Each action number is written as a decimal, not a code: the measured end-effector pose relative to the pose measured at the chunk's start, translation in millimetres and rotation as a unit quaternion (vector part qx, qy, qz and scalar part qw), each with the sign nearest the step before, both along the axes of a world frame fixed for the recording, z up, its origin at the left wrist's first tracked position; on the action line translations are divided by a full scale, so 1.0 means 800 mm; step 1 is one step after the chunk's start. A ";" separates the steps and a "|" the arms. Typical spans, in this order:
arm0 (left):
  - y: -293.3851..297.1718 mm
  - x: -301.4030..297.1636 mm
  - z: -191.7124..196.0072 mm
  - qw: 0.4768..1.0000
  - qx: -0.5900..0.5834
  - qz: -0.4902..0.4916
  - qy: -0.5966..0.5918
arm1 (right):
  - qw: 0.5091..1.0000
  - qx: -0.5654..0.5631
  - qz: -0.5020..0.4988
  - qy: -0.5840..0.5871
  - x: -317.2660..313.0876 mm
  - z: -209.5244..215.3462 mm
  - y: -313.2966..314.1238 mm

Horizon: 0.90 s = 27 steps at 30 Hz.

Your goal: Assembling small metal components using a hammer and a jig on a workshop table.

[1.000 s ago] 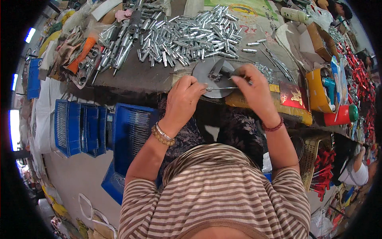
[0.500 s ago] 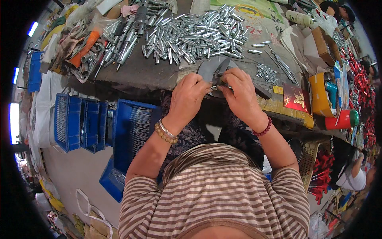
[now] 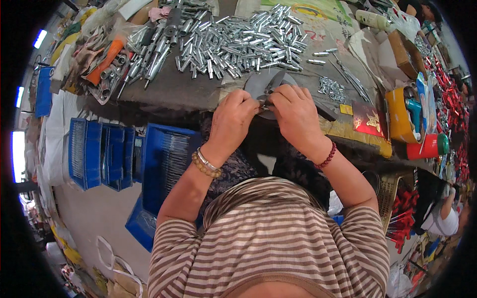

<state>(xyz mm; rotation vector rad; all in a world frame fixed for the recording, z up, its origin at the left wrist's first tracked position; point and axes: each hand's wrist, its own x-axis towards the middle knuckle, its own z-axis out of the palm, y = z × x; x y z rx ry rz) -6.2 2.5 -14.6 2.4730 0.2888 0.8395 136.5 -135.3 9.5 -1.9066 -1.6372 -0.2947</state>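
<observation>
My left hand (image 3: 233, 116) and my right hand (image 3: 294, 114) meet at the near edge of the workbench (image 3: 169, 92), fingertips pinched together on a small metal part (image 3: 264, 103) that is mostly hidden between them. Just beyond the fingers lies a round grey metal dish (image 3: 258, 83). Farther back a big heap of short silver metal tubes (image 3: 238, 42) covers the bench. A bracelet sits on each wrist.
Longer metal rods and an orange-handled tool (image 3: 104, 62) lie at the left of the bench. A pile of small screws (image 3: 332, 89), a yellow box (image 3: 397, 111) and a red can (image 3: 427, 146) sit at the right. Blue crates (image 3: 164, 159) stand below the bench. Another person (image 3: 444, 218) is at the lower right.
Both hands have drawn back from over the dish toward the bench's near edge and closed in on each other around the small part.
</observation>
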 end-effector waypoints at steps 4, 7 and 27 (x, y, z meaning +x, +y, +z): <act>0.000 -0.002 0.000 1.000 -0.007 -0.002 0.002 | 1.000 -0.013 0.004 -0.018 0.000 0.009 0.000; 0.000 -0.001 0.000 1.000 -0.006 -0.006 -0.007 | 0.997 -0.046 0.022 -0.056 0.001 0.021 0.001; 0.001 0.001 -0.002 1.000 -0.020 -0.012 -0.011 | 0.986 -0.107 -0.126 -0.032 0.054 0.019 -0.049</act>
